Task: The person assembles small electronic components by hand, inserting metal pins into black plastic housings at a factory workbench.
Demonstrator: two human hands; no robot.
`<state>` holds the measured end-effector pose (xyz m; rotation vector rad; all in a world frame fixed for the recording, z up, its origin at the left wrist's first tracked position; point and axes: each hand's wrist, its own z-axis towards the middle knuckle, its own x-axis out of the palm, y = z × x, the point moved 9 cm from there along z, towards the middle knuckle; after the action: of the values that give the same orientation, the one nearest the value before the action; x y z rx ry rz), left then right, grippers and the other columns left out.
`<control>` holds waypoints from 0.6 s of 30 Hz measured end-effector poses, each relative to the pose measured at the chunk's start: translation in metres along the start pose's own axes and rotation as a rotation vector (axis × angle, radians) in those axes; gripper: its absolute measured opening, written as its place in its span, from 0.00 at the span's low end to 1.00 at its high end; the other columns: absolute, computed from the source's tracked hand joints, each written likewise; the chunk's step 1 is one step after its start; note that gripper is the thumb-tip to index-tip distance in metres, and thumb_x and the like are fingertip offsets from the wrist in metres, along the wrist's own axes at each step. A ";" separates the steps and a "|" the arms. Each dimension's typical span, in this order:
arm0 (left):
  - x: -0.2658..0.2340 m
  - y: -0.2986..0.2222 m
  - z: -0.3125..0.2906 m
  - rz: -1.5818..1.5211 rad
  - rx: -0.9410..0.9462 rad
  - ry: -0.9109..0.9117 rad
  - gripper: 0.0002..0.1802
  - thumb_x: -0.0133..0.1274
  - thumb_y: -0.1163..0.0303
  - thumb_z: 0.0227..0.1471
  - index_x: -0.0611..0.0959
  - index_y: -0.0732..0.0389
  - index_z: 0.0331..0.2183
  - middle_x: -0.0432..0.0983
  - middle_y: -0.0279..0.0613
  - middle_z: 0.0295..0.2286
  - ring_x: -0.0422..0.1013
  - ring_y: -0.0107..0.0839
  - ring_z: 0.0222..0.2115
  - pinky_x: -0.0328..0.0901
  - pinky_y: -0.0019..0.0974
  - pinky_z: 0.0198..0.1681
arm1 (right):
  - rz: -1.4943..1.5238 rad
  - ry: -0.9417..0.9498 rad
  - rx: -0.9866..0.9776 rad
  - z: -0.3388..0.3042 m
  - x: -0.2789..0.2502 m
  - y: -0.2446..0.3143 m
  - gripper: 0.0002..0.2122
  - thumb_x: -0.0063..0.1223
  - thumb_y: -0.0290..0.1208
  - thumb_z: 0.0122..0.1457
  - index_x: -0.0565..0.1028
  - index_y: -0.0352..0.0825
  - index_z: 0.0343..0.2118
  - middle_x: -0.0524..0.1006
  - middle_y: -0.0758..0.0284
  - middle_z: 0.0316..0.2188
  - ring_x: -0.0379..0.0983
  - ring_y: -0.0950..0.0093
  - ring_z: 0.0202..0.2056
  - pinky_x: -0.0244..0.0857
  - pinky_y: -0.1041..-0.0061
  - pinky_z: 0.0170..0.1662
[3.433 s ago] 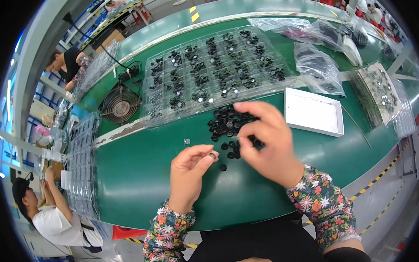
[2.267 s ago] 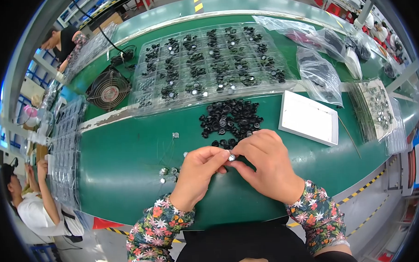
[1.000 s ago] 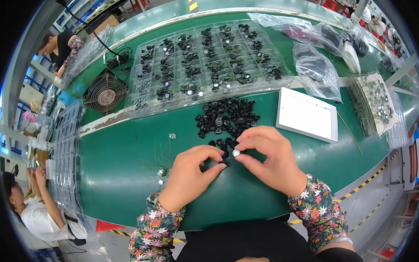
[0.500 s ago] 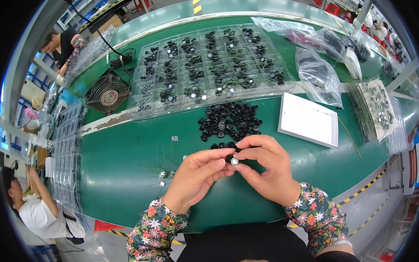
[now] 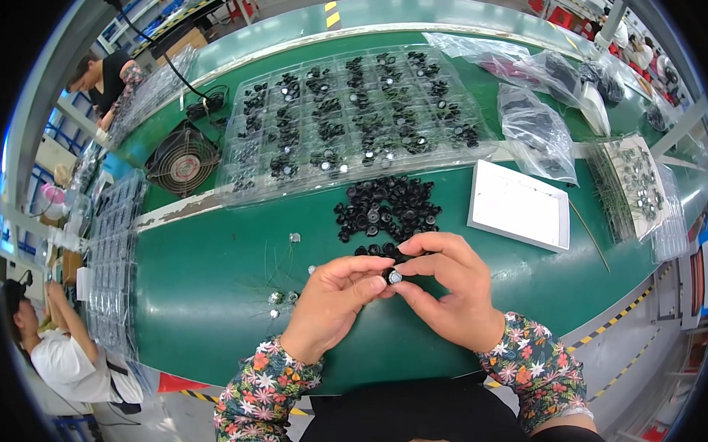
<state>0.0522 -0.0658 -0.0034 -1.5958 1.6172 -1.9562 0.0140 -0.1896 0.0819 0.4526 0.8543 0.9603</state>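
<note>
My left hand (image 5: 329,304) pinches a small black round part (image 5: 386,274) between thumb and fingertips. Set against that part is a silver disc (image 5: 395,277), which the thumb and fingers of my right hand (image 5: 454,288) touch from the other side. Just beyond my fingertips lies a heap of loose black round parts (image 5: 385,204) on the green table. Left of my left hand are several small silver discs (image 5: 275,298) with thin wires.
A partitioned clear plastic tray (image 5: 342,116) with black parts spans the back. At right are a shallow white box (image 5: 519,207), a thin stick (image 5: 590,234), plastic bags (image 5: 534,129) and a stack of wired parts (image 5: 633,184). A black fan (image 5: 183,159) stands back left.
My hands have shifted very slightly, and the silver disc now sits closer into the black part. The fingers of my right hand have moved a little around it.
</note>
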 end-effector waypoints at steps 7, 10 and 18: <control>0.000 0.005 0.001 -0.067 -0.012 0.013 0.13 0.51 0.79 0.53 0.78 0.65 0.43 0.76 0.43 0.37 0.73 0.30 0.37 0.69 0.31 0.43 | -0.016 -0.009 -0.027 0.000 -0.001 0.002 0.11 0.63 0.21 0.38 0.75 0.35 0.28 0.75 0.66 0.37 0.73 0.67 0.37 0.64 0.69 0.39; -0.001 0.006 0.000 -0.085 -0.018 0.017 0.13 0.52 0.78 0.53 0.78 0.65 0.43 0.76 0.43 0.37 0.74 0.30 0.37 0.69 0.31 0.43 | -0.022 -0.015 -0.045 0.001 -0.001 0.004 0.11 0.63 0.21 0.38 0.75 0.35 0.28 0.75 0.66 0.37 0.73 0.67 0.36 0.64 0.69 0.39; -0.001 0.008 0.000 -0.087 -0.021 0.038 0.13 0.52 0.77 0.54 0.78 0.65 0.43 0.76 0.44 0.37 0.73 0.30 0.37 0.68 0.33 0.44 | -0.035 -0.034 -0.060 0.000 -0.002 0.005 0.11 0.63 0.21 0.39 0.75 0.35 0.28 0.75 0.66 0.36 0.72 0.67 0.35 0.63 0.69 0.38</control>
<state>0.0490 -0.0689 -0.0106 -1.6733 1.6134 -2.0309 0.0105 -0.1885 0.0859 0.4001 0.7979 0.9410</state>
